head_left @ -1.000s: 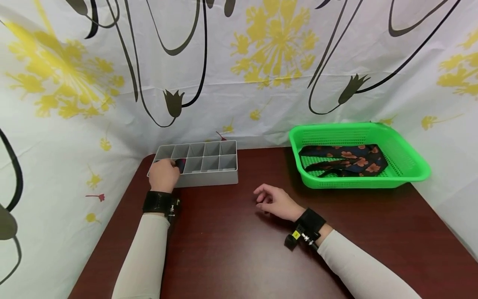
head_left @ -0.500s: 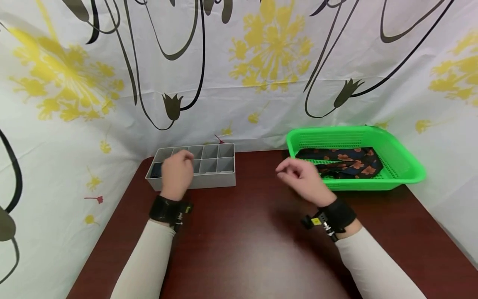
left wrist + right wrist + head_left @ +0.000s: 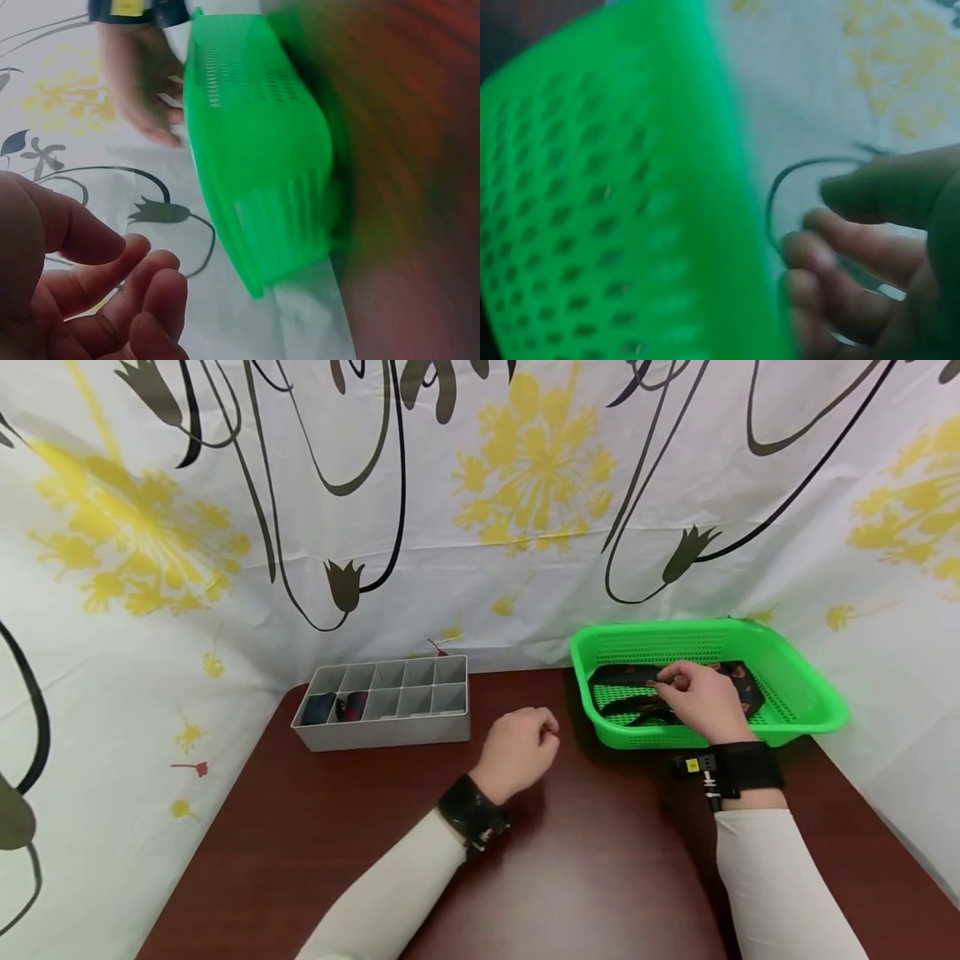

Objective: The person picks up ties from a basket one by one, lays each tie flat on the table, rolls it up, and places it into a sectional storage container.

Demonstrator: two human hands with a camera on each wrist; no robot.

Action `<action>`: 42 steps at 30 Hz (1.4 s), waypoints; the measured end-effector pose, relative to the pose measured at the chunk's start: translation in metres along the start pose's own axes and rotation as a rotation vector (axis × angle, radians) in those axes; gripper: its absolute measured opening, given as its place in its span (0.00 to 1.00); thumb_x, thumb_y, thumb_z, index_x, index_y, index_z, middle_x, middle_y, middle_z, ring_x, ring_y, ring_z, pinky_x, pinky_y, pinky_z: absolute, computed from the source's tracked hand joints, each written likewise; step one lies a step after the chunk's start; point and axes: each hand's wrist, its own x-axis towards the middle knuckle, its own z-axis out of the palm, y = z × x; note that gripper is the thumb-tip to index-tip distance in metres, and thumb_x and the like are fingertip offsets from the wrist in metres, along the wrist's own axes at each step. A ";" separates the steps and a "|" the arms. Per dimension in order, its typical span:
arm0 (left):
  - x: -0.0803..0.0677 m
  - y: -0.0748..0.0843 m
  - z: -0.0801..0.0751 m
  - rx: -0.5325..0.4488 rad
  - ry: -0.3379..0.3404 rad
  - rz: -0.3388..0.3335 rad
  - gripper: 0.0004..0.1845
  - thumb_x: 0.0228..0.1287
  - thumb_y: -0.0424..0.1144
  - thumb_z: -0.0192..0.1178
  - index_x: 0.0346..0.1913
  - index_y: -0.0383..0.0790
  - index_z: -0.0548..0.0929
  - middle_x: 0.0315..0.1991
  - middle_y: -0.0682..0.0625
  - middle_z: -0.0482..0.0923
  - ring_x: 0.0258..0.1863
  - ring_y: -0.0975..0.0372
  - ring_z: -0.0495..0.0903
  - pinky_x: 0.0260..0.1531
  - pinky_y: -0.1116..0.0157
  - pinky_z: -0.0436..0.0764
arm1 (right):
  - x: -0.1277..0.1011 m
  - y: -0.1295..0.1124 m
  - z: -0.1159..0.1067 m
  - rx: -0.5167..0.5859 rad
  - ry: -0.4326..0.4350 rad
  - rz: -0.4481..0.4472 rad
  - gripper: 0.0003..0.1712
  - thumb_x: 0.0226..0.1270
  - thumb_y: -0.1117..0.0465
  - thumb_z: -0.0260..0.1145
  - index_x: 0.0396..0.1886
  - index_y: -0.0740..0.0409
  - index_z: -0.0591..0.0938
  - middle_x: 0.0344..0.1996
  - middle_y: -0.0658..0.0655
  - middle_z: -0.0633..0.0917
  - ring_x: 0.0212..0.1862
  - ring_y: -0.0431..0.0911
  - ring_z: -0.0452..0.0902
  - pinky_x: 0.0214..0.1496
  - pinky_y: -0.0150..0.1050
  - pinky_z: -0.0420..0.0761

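Note:
My right hand (image 3: 703,700) hovers over the green basket (image 3: 813,693), its fingers loosely bent above a dark necktie (image 3: 624,675) with orange flowers that lies folded inside. In the right wrist view those fingers (image 3: 855,240) hold nothing, and the basket's perforated wall stands beside them. My left hand (image 3: 517,750) is over the table, left of the basket, with relaxed, half-curled fingers. Nothing sits between its thumb and fingertips (image 3: 166,296) in the left wrist view. Part of the necktie is hidden behind my right hand.
A grey compartment box (image 3: 397,727) stands at the back left of the dark red table (image 3: 360,827). Two of its front compartments hold a dark blue rolled cloth (image 3: 318,708) and a red-and-purple one (image 3: 356,705). A flower-printed white sheet (image 3: 420,543) hangs behind.
My left hand has let go of the red-and-purple cloth in the box and moved right, over the table. My right hand has gone right, from the table to above the necktie.

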 end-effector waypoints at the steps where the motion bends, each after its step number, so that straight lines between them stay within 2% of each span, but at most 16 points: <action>1: 0.005 0.006 0.004 0.003 -0.002 0.000 0.08 0.69 0.37 0.60 0.44 0.49 0.88 0.38 0.57 0.87 0.38 0.63 0.85 0.43 0.66 0.83 | 0.001 0.005 0.002 -0.020 -0.036 0.002 0.18 0.82 0.52 0.61 0.59 0.59 0.84 0.43 0.66 0.88 0.35 0.52 0.81 0.35 0.45 0.74; 4: 0.019 0.023 0.017 0.016 -0.035 0.025 0.09 0.72 0.39 0.59 0.49 0.48 0.87 0.40 0.55 0.85 0.41 0.62 0.84 0.44 0.66 0.83 | 0.004 0.013 0.010 -0.068 -0.118 -0.011 0.18 0.79 0.55 0.65 0.60 0.61 0.84 0.47 0.69 0.89 0.41 0.58 0.85 0.38 0.50 0.80; 7: 0.029 0.035 0.028 0.029 -0.097 0.061 0.14 0.74 0.41 0.59 0.57 0.47 0.85 0.46 0.52 0.82 0.44 0.60 0.82 0.45 0.67 0.81 | 0.005 0.013 0.018 -0.095 -0.145 -0.056 0.19 0.76 0.60 0.67 0.61 0.63 0.84 0.49 0.70 0.89 0.46 0.62 0.86 0.43 0.57 0.83; 10: 0.035 0.041 0.038 0.042 -0.139 0.067 0.18 0.75 0.42 0.59 0.63 0.46 0.83 0.53 0.49 0.79 0.45 0.60 0.79 0.46 0.68 0.80 | 0.006 0.011 0.023 -0.135 -0.177 -0.078 0.17 0.76 0.62 0.66 0.60 0.62 0.85 0.50 0.68 0.89 0.43 0.59 0.86 0.43 0.57 0.83; 12: 0.038 0.042 0.042 0.054 -0.146 0.066 0.18 0.76 0.42 0.58 0.64 0.45 0.84 0.55 0.48 0.77 0.45 0.60 0.79 0.46 0.68 0.79 | 0.006 0.011 0.023 -0.160 -0.234 -0.070 0.18 0.79 0.61 0.61 0.62 0.61 0.85 0.53 0.68 0.88 0.42 0.57 0.85 0.42 0.55 0.81; 16: 0.036 0.040 0.047 0.043 -0.141 0.068 0.16 0.77 0.42 0.58 0.61 0.44 0.87 0.55 0.49 0.76 0.44 0.62 0.80 0.45 0.70 0.80 | 0.006 0.011 0.024 -0.202 -0.356 -0.060 0.21 0.82 0.60 0.54 0.66 0.61 0.83 0.61 0.68 0.85 0.48 0.59 0.85 0.45 0.55 0.79; 19: 0.036 0.038 0.049 0.031 -0.141 0.069 0.16 0.77 0.42 0.58 0.60 0.44 0.87 0.56 0.50 0.75 0.42 0.63 0.81 0.43 0.71 0.80 | 0.007 0.010 0.025 -0.194 -0.385 -0.077 0.23 0.82 0.61 0.51 0.68 0.61 0.82 0.63 0.68 0.84 0.41 0.57 0.82 0.45 0.53 0.77; 22: 0.036 0.037 0.052 0.027 -0.141 0.070 0.16 0.76 0.42 0.59 0.60 0.44 0.87 0.56 0.50 0.75 0.40 0.65 0.81 0.40 0.73 0.79 | 0.008 0.009 0.024 -0.184 -0.395 -0.090 0.24 0.81 0.64 0.49 0.69 0.61 0.81 0.63 0.68 0.84 0.33 0.50 0.74 0.43 0.50 0.71; 23: 0.036 0.037 0.052 0.024 -0.141 0.071 0.16 0.76 0.42 0.60 0.60 0.44 0.87 0.56 0.50 0.75 0.39 0.65 0.80 0.39 0.73 0.79 | 0.008 0.009 0.024 -0.186 -0.398 -0.100 0.25 0.81 0.65 0.48 0.69 0.60 0.81 0.63 0.68 0.84 0.33 0.50 0.75 0.43 0.50 0.72; 27: 0.037 0.038 0.056 0.029 -0.141 0.076 0.16 0.76 0.42 0.60 0.61 0.44 0.87 0.56 0.51 0.75 0.37 0.66 0.79 0.36 0.74 0.77 | 0.008 0.010 0.021 -0.201 -0.421 -0.127 0.25 0.80 0.66 0.48 0.68 0.59 0.82 0.63 0.67 0.84 0.50 0.57 0.84 0.51 0.55 0.79; 30: 0.037 0.039 0.055 0.032 -0.142 0.082 0.16 0.77 0.41 0.59 0.61 0.44 0.86 0.57 0.50 0.75 0.34 0.67 0.79 0.34 0.75 0.76 | 0.008 0.009 0.020 -0.207 -0.437 -0.122 0.23 0.81 0.65 0.49 0.67 0.61 0.82 0.62 0.68 0.85 0.54 0.60 0.84 0.52 0.56 0.80; 34: 0.036 0.041 0.056 0.027 -0.142 0.087 0.16 0.78 0.40 0.58 0.61 0.44 0.86 0.58 0.49 0.75 0.31 0.67 0.78 0.30 0.76 0.74 | 0.009 0.010 0.019 -0.183 -0.399 -0.081 0.20 0.81 0.64 0.53 0.63 0.65 0.84 0.57 0.69 0.87 0.47 0.58 0.85 0.50 0.56 0.81; 39: 0.036 0.040 0.055 0.018 -0.123 0.067 0.16 0.77 0.37 0.57 0.61 0.43 0.86 0.58 0.49 0.75 0.31 0.67 0.78 0.29 0.76 0.73 | 0.008 0.010 0.019 -0.067 -0.233 -0.031 0.17 0.69 0.69 0.60 0.54 0.67 0.87 0.45 0.67 0.90 0.42 0.58 0.86 0.45 0.55 0.84; 42: 0.036 0.039 0.055 0.003 -0.110 0.066 0.16 0.76 0.35 0.57 0.61 0.42 0.87 0.57 0.49 0.76 0.30 0.66 0.78 0.29 0.76 0.73 | 0.007 0.007 0.020 -0.059 -0.130 -0.033 0.14 0.65 0.73 0.64 0.49 0.67 0.88 0.41 0.67 0.90 0.42 0.61 0.86 0.44 0.57 0.84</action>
